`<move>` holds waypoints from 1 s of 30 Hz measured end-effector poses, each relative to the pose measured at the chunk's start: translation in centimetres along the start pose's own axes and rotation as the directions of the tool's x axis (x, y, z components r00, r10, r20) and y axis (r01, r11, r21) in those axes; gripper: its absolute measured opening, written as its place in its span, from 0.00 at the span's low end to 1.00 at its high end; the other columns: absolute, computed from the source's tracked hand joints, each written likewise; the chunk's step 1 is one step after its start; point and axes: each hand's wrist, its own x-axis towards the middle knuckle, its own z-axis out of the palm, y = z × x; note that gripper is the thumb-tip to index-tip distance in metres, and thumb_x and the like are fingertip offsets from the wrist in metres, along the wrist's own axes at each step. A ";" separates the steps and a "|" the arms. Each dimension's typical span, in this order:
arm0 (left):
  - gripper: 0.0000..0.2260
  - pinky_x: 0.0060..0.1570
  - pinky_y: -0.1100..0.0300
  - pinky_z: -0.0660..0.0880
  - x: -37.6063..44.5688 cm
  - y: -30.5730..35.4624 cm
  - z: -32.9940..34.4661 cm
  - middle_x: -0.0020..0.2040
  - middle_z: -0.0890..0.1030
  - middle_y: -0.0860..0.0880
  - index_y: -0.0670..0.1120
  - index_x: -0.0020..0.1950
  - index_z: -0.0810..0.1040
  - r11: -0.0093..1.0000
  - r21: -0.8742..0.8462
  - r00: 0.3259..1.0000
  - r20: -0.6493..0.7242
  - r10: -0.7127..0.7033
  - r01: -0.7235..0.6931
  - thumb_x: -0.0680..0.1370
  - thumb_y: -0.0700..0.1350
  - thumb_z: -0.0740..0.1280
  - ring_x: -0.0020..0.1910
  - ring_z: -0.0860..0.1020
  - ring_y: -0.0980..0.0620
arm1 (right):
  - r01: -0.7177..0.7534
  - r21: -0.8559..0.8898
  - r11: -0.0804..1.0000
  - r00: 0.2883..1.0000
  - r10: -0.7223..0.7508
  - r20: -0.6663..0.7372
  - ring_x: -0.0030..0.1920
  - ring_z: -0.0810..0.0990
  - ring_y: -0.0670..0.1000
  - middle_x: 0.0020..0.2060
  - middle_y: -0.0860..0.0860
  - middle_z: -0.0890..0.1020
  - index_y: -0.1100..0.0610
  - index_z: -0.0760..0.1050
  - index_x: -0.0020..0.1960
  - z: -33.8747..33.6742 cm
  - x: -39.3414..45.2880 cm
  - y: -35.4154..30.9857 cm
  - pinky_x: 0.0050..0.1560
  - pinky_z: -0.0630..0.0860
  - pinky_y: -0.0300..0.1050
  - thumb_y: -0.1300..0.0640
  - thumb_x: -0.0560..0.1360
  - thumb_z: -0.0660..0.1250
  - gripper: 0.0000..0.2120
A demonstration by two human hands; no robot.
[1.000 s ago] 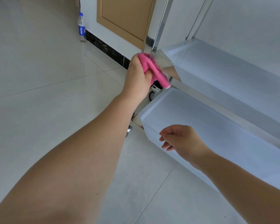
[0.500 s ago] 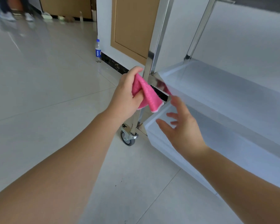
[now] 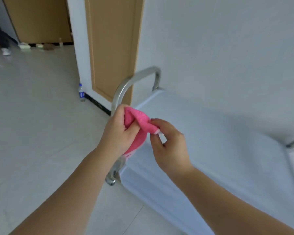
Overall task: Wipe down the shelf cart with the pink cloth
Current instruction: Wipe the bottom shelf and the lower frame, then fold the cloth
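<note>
Head view looks down over my two bare forearms to where both hands meet on the pink cloth (image 3: 137, 126), held up in the air just above the near left corner of the shelf cart (image 3: 219, 141). My left hand (image 3: 117, 134) is closed around the cloth's bunched left part, thumb pressed into the fabric, and a tail of it hangs below my palm with a pale edge showing. My right hand (image 3: 168, 143) pinches the cloth's right corner between thumb and fingertips, the other fingers loosely curled. The cloth is not touching the cart's pale top shelf, which stretches away to the right beneath my hands. A curved metal handle (image 3: 134, 80) rises at the cart's far left end, just beyond my left hand. On the tiled floor (image 3: 32, 124) far to the left, a small plastic bottle (image 3: 81, 92) stands against the wall beside a tan door panel (image 3: 112, 48).
</note>
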 end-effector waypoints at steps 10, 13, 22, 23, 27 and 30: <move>0.17 0.32 0.60 0.72 11.2 33.2 8.9 0.34 0.77 0.56 0.57 0.43 0.68 0.991 -0.054 0.949 0.286 0.130 -0.120 0.66 0.68 0.63 0.32 0.75 0.61 | -0.149 -0.121 0.981 0.912 0.089 -0.401 0.28 0.68 0.41 0.26 0.39 0.72 0.48 0.67 0.35 -31.8 12.7 -17.9 0.29 0.64 0.36 0.54 0.74 0.56 0.09; 0.20 0.31 0.67 0.68 10.6 39.3 14.1 0.33 0.76 0.58 0.57 0.43 0.70 0.987 -0.094 0.889 0.428 0.160 -0.132 0.63 0.70 0.63 0.31 0.74 0.62 | -0.184 -0.231 0.955 0.856 0.040 -0.516 0.32 0.73 0.40 0.30 0.37 0.76 0.48 0.73 0.42 -41.8 11.1 -19.4 0.33 0.68 0.35 0.54 0.75 0.57 0.07; 0.12 0.50 0.60 0.74 -2.0 49.2 35.2 0.43 0.82 0.51 0.46 0.45 0.79 0.978 -0.195 0.450 0.882 0.139 0.079 0.67 0.52 0.70 0.45 0.80 0.55 | -0.436 -0.303 0.848 0.731 0.137 -0.668 0.33 0.74 0.39 0.31 0.40 0.77 0.48 0.74 0.43 -66.8 -4.9 -15.0 0.30 0.68 0.30 0.58 0.76 0.58 0.09; 0.12 0.51 0.57 0.74 -3.7 49.5 37.6 0.45 0.82 0.47 0.44 0.45 0.78 0.972 -0.195 0.422 0.898 0.123 0.132 0.67 0.51 0.71 0.47 0.80 0.51 | -0.480 -0.312 0.820 0.717 0.161 -0.678 0.33 0.75 0.38 0.31 0.40 0.78 0.48 0.74 0.43 -69.2 -6.7 -14.1 0.29 0.68 0.30 0.57 0.76 0.58 0.08; 0.12 0.46 0.55 0.78 -9.6 50.0 46.1 0.46 0.82 0.42 0.42 0.50 0.73 0.835 -0.221 0.413 0.911 -0.008 0.503 0.72 0.43 0.72 0.45 0.82 0.46 | -0.665 -0.294 0.687 0.631 0.305 -0.713 0.33 0.77 0.41 0.35 0.44 0.79 0.46 0.66 0.49 -76.7 -12.8 -9.2 0.27 0.69 0.38 0.52 0.77 0.59 0.03; 0.15 0.41 0.53 0.80 -12.6 49.2 51.5 0.48 0.81 0.40 0.46 0.57 0.68 0.718 -0.201 0.421 0.896 -0.140 0.666 0.75 0.40 0.69 0.43 0.83 0.44 | -0.754 -0.270 0.599 0.573 0.397 -0.717 0.37 0.76 0.44 0.38 0.43 0.76 0.48 0.63 0.49 -80.0 -16.4 -4.5 0.27 0.66 0.41 0.53 0.77 0.60 0.05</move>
